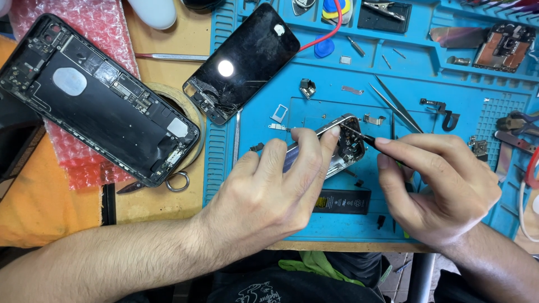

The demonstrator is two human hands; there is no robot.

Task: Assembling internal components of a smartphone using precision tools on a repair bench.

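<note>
My left hand (275,188) grips a small opened phone housing (345,147), tilted up off the blue repair mat (264,120); the thumb and fingers cover most of its left part. My right hand (435,188) pinches a thin black screwdriver (362,137) whose tip touches the upper inside edge of that housing. A black battery (343,201) lies flat on the mat just below both hands.
A larger gutted black phone body (95,98) rests on pink bubble wrap (84,168) at left. A cracked black screen panel (242,62) leans over the mat's left edge. Tweezers (396,104), small brackets, screws and a circuit board (505,47) are scattered on the mat.
</note>
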